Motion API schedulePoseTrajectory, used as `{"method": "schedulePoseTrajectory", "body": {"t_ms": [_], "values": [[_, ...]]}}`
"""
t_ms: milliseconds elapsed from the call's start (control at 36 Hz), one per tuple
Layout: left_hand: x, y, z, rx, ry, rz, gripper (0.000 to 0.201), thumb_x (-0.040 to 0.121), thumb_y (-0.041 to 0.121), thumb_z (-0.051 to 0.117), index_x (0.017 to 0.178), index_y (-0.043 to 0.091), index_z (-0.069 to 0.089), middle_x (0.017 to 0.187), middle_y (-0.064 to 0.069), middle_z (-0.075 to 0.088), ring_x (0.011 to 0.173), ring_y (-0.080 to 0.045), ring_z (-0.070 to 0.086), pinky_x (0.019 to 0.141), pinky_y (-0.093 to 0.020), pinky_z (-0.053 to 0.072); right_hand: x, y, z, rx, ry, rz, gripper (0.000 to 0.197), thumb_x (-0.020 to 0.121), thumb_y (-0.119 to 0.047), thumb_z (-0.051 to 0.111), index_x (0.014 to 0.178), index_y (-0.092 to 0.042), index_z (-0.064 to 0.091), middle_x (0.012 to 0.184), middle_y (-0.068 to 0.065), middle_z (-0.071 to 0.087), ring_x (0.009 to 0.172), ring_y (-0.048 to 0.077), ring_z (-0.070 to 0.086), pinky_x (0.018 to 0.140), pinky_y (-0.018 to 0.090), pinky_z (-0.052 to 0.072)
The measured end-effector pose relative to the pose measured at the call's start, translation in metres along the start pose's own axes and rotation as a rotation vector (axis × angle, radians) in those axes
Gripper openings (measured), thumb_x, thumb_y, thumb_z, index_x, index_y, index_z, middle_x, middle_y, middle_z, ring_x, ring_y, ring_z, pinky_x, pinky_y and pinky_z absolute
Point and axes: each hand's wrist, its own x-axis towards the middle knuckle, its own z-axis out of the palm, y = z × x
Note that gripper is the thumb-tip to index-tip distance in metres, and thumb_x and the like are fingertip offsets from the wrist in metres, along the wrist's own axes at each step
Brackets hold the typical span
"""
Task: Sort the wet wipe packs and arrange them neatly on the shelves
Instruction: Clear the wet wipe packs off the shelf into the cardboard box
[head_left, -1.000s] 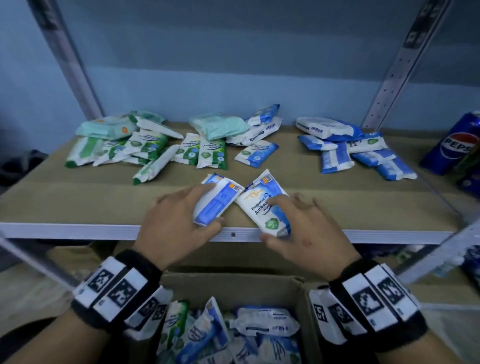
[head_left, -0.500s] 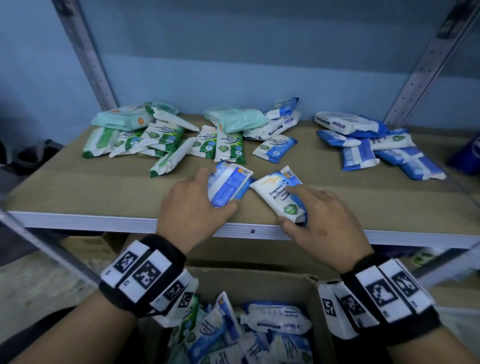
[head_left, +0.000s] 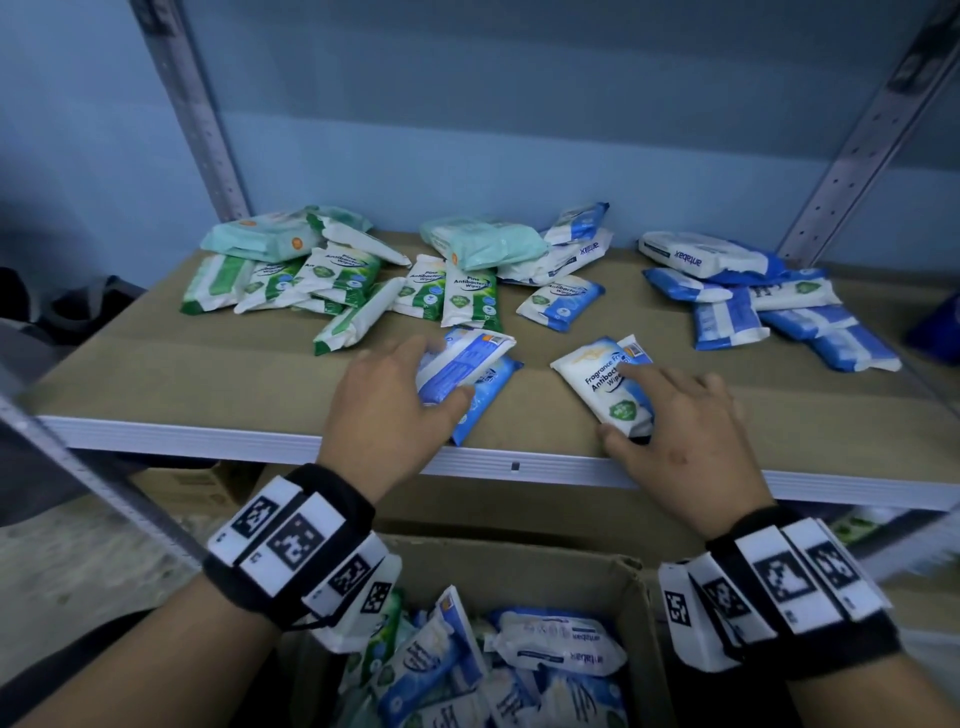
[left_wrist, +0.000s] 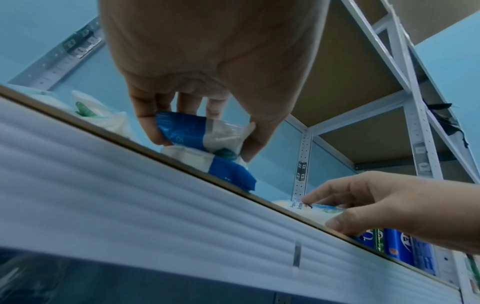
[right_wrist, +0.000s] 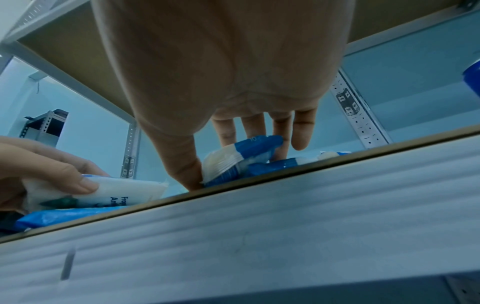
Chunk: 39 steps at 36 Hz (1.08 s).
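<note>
On the brown shelf (head_left: 156, 374) my left hand (head_left: 439, 374) grips a blue and white wet wipe pack (head_left: 467, 358), tilted up off a second blue pack (head_left: 485, 402) lying under it. The left wrist view shows the fingers and thumb pinching that pack (left_wrist: 197, 133) above the lower one (left_wrist: 228, 172). My right hand (head_left: 618, 402) holds a white "Fragrance Free Antibacterial" pack (head_left: 592, 374) near the front edge, thumb at its near end and fingers on top. In the right wrist view that pack (right_wrist: 233, 158) sits between thumb and fingers.
Green packs (head_left: 311, 280) lie heaped at the back left, teal and blue ones (head_left: 483, 249) in the middle, blue ones (head_left: 753, 306) at the right. A cardboard box (head_left: 519, 566) with several packs stands below the shelf edge. Pepsi cans (left_wrist: 397, 244) stand at the far right.
My hands have drawn apart, so the two held packs no longer touch. The left pack has moved left and lifted, showing a blue pack beneath it.
</note>
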Motion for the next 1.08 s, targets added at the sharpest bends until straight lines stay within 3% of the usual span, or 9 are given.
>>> {"method": "schedulePoseTrajectory", "body": {"t_ms": [111,250,389,472,611,750,917,1000,1083], "values": [[-0.001,-0.002,-0.002,0.029,-0.025,-0.004,0.063,0.076,0.069,0.051,0.119,0.026,0.066,0.115,-0.001,0.065,0.104,-0.023,0.059,0.090,-0.036,0.047,0.001,0.001,0.000,0.054,-0.004,-0.015,0.064,0.081,-0.043,0.071,0.139,-0.028,0.049,0.139,-0.003,0.054,0.113,0.027,0.043,0.096,0.042,0.036],[-0.001,-0.002,-0.005,-0.004,-0.095,-0.014,0.067,0.071,0.062,0.073,0.128,0.028,0.059,0.120,0.001,0.055,0.110,-0.017,0.054,0.094,-0.032,0.044,-0.001,0.002,0.001,0.143,0.002,-0.046,0.069,0.080,-0.051,0.072,0.140,-0.029,0.048,0.137,-0.003,0.055,0.110,0.024,0.044,0.096,0.043,0.040],[-0.002,-0.002,-0.010,0.150,0.037,0.089,0.036,0.083,0.049,0.062,0.110,0.024,0.064,0.084,-0.004,0.066,0.088,-0.027,0.058,0.069,-0.035,0.044,-0.001,0.003,0.002,0.155,0.013,-0.060,0.068,0.078,-0.054,0.073,0.137,-0.030,0.050,0.134,-0.005,0.056,0.107,0.022,0.044,0.095,0.042,0.041],[-0.002,0.003,-0.012,0.129,0.155,0.139,0.033,0.088,0.045,0.048,0.095,0.018,0.065,0.065,-0.004,0.060,0.074,-0.030,0.056,0.065,-0.036,0.041,0.000,0.003,0.002,0.149,0.007,-0.060,0.067,0.077,-0.057,0.071,0.136,-0.030,0.051,0.134,-0.005,0.057,0.106,0.022,0.045,0.095,0.043,0.041],[-0.002,0.009,-0.013,-0.135,0.210,0.095,0.029,0.094,0.038,0.054,0.092,0.016,0.073,0.083,-0.003,0.060,0.083,-0.022,0.050,0.073,-0.036,0.040,-0.002,0.002,0.002,0.157,0.016,-0.063,0.064,0.079,-0.054,0.072,0.135,-0.028,0.053,0.135,-0.005,0.056,0.107,0.021,0.042,0.095,0.043,0.041],[-0.003,0.003,-0.002,-0.178,0.090,-0.057,0.014,0.094,0.038,0.058,0.100,0.025,0.057,0.065,0.011,0.055,0.065,-0.012,0.056,0.061,-0.034,0.036,-0.003,0.000,0.001,0.145,0.005,-0.055,0.063,0.079,-0.058,0.069,0.133,-0.029,0.052,0.135,-0.005,0.056,0.108,0.021,0.042,0.094,0.044,0.041],[-0.001,-0.004,-0.001,0.117,0.121,0.003,0.030,0.095,0.045,0.052,0.108,0.023,0.067,0.114,-0.007,0.058,0.103,-0.032,0.049,0.088,-0.045,0.045,-0.006,-0.004,0.001,0.063,-0.018,-0.066,0.070,0.078,-0.075,0.054,0.134,-0.034,0.051,0.138,-0.010,0.054,0.112,0.021,0.042,0.096,0.042,0.035],[-0.002,-0.001,-0.004,0.071,0.059,0.048,0.048,0.093,0.060,0.044,0.118,0.025,0.064,0.118,-0.005,0.059,0.108,-0.030,0.051,0.092,-0.044,0.045,-0.007,-0.006,-0.003,0.068,-0.018,-0.048,0.067,0.085,-0.073,0.041,0.139,-0.035,0.047,0.138,-0.009,0.055,0.113,0.022,0.042,0.093,0.041,0.030],[-0.007,0.005,-0.004,0.071,-0.061,0.054,0.067,0.081,0.073,0.047,0.129,0.028,0.059,0.121,-0.003,0.059,0.110,-0.025,0.052,0.092,-0.039,0.045,-0.003,-0.003,-0.008,0.129,0.077,0.021,0.050,0.097,-0.054,0.036,0.138,-0.029,0.051,0.124,0.002,0.065,0.109,0.028,0.045,0.092,0.043,0.032]]}}
